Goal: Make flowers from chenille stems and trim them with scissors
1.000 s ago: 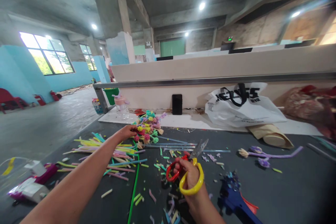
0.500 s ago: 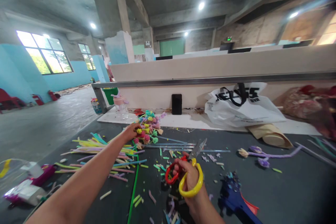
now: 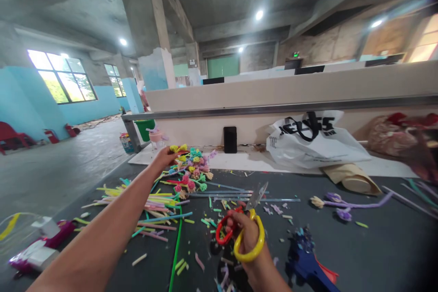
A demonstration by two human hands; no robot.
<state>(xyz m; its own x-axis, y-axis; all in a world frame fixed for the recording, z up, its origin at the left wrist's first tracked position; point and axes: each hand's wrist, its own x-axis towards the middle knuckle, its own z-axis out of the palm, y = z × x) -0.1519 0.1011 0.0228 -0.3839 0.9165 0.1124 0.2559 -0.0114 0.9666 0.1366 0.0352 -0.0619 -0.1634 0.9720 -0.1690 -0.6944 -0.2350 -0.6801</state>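
My left hand (image 3: pixel 165 159) reaches to the far left of the table, its fingers closed on a yellow pipe-cleaner flower (image 3: pixel 178 148). Just right of it lies a pile of pipe-cleaner flowers (image 3: pixel 196 169) in teal, pink, red, purple and cream. My right hand (image 3: pixel 249 232) grips scissors (image 3: pixel 251 248) with one red and one yellow handle loop. Their blades are slightly parted and point away from me, over the table, with nothing visible between them. Cut pipe-cleaner bits (image 3: pixel 207 222) are scattered around that hand.
Loose pipe cleaners (image 3: pixel 160 200) lie under my left forearm. Clear sticks (image 3: pixel 239 194) lie mid-table. Right are a purple flower stem (image 3: pixel 362 203) and a blue glue gun (image 3: pixel 308 260). Along the back stand a phone (image 3: pixel 230 140), a pink-lidded cup (image 3: pixel 156 137) and a white bag (image 3: pixel 315 143).
My left hand has moved back and slightly left from the flower pile, bringing the yellow flower with it. My right hand keeps the scissors in nearly the same place.
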